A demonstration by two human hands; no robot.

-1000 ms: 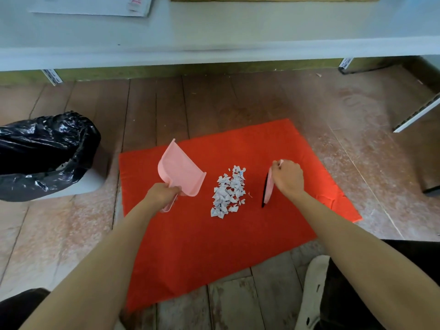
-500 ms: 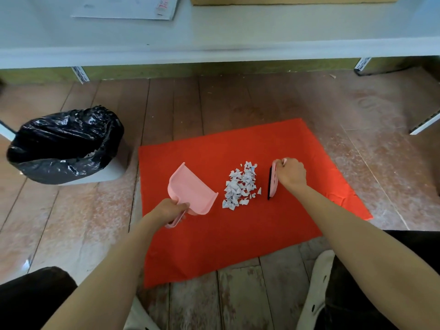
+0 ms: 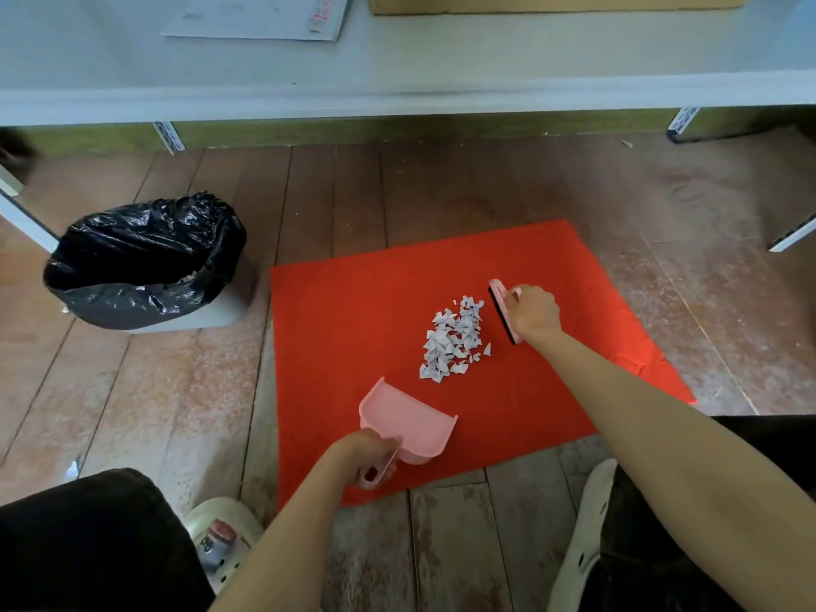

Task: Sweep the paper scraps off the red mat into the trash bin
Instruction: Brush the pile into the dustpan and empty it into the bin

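Observation:
A red mat (image 3: 353, 311) lies on the wooden floor. A heap of white paper scraps (image 3: 452, 340) sits near its middle. My right hand (image 3: 532, 313) grips a pink hand brush (image 3: 501, 309) with black bristles, standing just right of the heap. My left hand (image 3: 364, 454) holds the handle of a pink dustpan (image 3: 406, 424), which rests near the mat's front edge, below and left of the scraps, its mouth facing them. A trash bin (image 3: 145, 267) lined with a black bag stands on the floor left of the mat, with a few scraps inside.
A pale shelf (image 3: 397, 81) runs across the top, carrying papers and a cardboard box. My knees in dark trousers and light shoes (image 3: 218, 536) frame the bottom edge. A white bar (image 3: 790, 238) lies at the right. Bare plank floor surrounds the mat.
The dustpan has come down from the left of the scraps to the mat's front edge. The brush stays right of the heap. The view has shifted, bringing the bin fully into sight.

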